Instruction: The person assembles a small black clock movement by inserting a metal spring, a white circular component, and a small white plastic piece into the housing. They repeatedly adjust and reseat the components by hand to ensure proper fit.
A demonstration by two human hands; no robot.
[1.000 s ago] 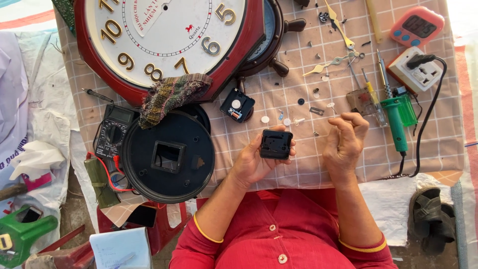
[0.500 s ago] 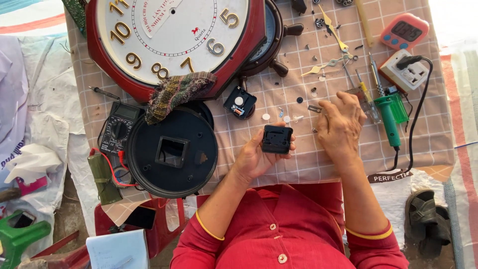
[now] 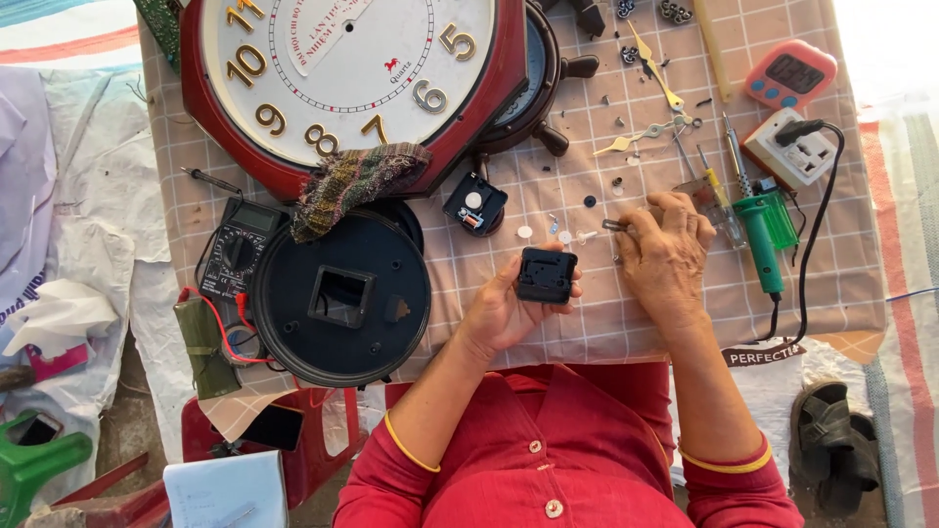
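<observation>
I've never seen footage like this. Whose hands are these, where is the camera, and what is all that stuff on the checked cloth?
There is no machine here: a person in a red shirt wears a camera on the head, so the single view looks straight down at their own two hands. The left hand holds a small black square clock movement. The right hand rests on the checked cloth, its fingers pinching a small metal part too small to identify. Around them lie a big red wall clock, a round black clock back, a second small black movement, loose clock hands, a multimeter, a green-handled soldering iron, a power socket and a pink timer.
</observation>
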